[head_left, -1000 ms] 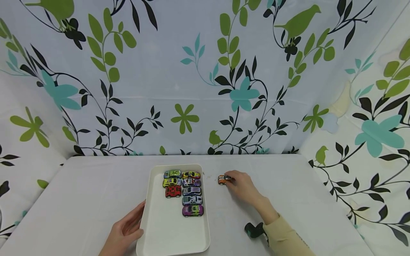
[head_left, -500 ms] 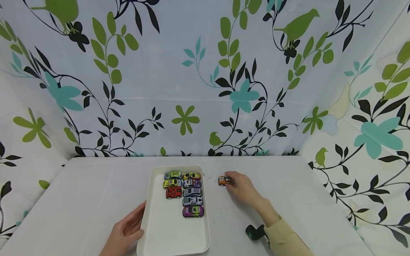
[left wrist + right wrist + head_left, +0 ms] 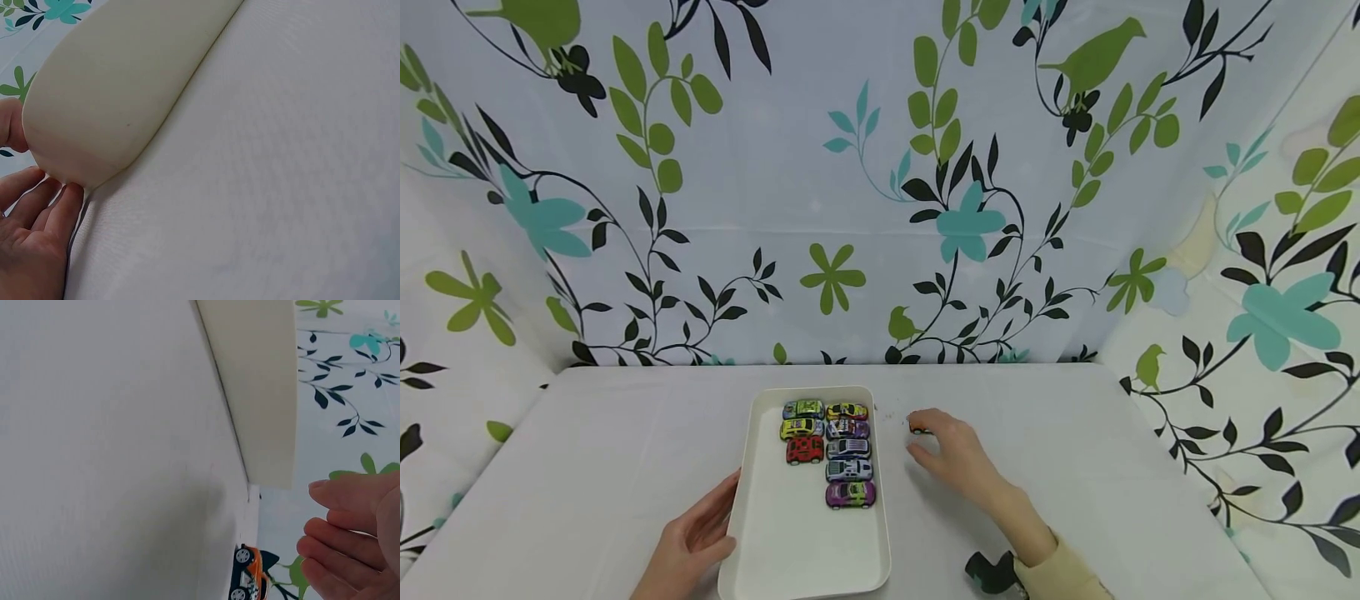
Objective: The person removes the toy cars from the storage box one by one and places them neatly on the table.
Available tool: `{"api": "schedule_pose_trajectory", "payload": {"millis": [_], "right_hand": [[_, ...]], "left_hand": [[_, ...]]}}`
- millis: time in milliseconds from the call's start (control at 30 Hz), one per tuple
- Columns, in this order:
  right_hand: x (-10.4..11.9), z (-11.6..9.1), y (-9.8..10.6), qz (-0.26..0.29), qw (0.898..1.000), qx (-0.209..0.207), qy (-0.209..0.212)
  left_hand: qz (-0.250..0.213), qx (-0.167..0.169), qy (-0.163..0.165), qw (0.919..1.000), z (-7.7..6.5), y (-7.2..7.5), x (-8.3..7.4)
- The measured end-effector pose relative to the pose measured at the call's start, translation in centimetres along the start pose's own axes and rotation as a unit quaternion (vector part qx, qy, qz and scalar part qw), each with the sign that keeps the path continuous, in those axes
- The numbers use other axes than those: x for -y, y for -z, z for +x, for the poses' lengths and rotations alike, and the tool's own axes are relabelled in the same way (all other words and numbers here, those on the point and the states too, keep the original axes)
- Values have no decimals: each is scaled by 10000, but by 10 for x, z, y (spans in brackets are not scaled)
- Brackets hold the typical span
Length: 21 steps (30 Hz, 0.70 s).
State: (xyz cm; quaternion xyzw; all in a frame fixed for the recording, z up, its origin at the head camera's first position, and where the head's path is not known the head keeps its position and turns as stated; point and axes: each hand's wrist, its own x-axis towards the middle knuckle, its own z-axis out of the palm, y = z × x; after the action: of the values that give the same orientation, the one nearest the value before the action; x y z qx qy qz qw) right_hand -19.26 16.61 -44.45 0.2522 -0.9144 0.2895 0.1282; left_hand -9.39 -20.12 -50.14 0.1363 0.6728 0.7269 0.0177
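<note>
White plastic tray (image 3: 797, 546) gripped by left hand (image 3: 688, 537); eight multicoloured toy cars (image 3: 849, 448) placed inside; right of tray, orange toy car (image 3: 255, 567) left unplaced, unheld by loose-fingered, empty right hand (image 3: 958, 457).

This looks like a cloth-screened booth round a table (image 3: 1075, 442); whether it stands in a home, an office or a lab cannot be told. The far cloth (image 3: 752, 167) hangs like a wall behind the table, printed with green leaves and birds, turquoise flowers and black sprigs. The left cloth (image 3: 445, 225) and the right cloth (image 3: 1206, 333) carry the same kind of print on a paler ground and meet the far one at the corners, so three sides are screened. The table top is plain white. A tray (image 3: 797, 542) of toy cars (image 3: 850, 494) adds a playroom note.
</note>
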Motion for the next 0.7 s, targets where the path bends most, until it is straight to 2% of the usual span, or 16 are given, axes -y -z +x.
{"api": "schedule_pose_trajectory", "payload": {"millis": [167,400,700], "right_hand": [[18,-4,-6,-50,9996,10,266],[39,-7,-12,180,9979,348,522],[51,-12,-27,356,9918,560,1095]], "left_hand": [[-13,0,-22,10000,0,0,0],[-38,117,-224,9997,-1,1,1],[-81,62,-190,9998,-1,1,2]]}}
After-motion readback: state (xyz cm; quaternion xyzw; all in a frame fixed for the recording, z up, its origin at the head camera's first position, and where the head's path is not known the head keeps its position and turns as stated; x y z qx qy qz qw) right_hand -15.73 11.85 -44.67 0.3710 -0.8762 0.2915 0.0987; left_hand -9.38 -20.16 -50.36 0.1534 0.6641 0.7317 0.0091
